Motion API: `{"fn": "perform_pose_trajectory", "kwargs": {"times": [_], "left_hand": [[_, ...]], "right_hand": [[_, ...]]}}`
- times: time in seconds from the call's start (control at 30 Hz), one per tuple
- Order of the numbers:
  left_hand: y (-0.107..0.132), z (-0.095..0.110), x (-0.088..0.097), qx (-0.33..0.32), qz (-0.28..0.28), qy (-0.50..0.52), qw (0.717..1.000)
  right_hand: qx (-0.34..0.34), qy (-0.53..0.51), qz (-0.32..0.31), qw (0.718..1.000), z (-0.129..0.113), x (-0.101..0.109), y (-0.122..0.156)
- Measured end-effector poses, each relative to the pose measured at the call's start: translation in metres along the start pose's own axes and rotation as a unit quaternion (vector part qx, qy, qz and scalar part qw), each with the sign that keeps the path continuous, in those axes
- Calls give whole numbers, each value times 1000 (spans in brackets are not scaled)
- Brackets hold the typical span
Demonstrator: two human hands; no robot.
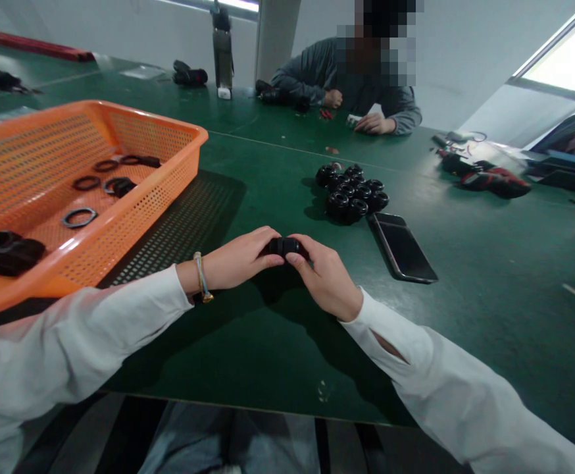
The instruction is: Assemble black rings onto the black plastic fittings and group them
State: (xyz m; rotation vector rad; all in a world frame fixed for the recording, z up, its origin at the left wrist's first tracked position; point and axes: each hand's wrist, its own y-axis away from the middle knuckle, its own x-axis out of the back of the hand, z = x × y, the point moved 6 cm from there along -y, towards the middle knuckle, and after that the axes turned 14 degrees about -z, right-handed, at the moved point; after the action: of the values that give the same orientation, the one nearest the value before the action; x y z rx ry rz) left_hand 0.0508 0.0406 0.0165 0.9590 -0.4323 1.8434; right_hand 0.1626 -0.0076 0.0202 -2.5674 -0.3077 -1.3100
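- While L hand and R hand are gripping a small black part from opposite ends, thumbs and fingers are closing in a snug pinch, w/ little gap showing.
- Progress, judging by layout: work is prob. running partway; a cluster of black rings is sitting together beyond R hand, near the phone, maybe as done pcs.
- Left: the held pc. is getting handled now; loose rings & a dark part are lying in the orange basket.
- Held pc. is looking short, dark, slightly glossy; fingers are hiding its ends, so can't tell full shape.
- It's staying btwn basket and phone.
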Motion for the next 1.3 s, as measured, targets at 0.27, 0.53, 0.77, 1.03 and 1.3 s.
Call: {"fn": "perform_pose_trajectory", "kwargs": {"times": [0.27, 0.53, 0.77, 1.03, 1.3], "left_hand": [[-1, -2, -2, -2, 18, -24, 1000], [-1, 1, -2, -3, 21, -45, 999], [0, -2, 0, 22, -2, -11, 1000], [1, -2, 1, 5, -14, 11, 1000], [-2, -2, -1, 27, -10, -9, 1000]], "right_hand": [[-72, -125, -20, 989, 6, -4, -4], [-128, -289, -62, 947, 10, -10, -6], [-32, -133, -22, 990, 4, 2, -3], [60, 9, -11, 998, 3, 4, -1], [-9, -33, -33, 999, 2, -1, -1]]}}
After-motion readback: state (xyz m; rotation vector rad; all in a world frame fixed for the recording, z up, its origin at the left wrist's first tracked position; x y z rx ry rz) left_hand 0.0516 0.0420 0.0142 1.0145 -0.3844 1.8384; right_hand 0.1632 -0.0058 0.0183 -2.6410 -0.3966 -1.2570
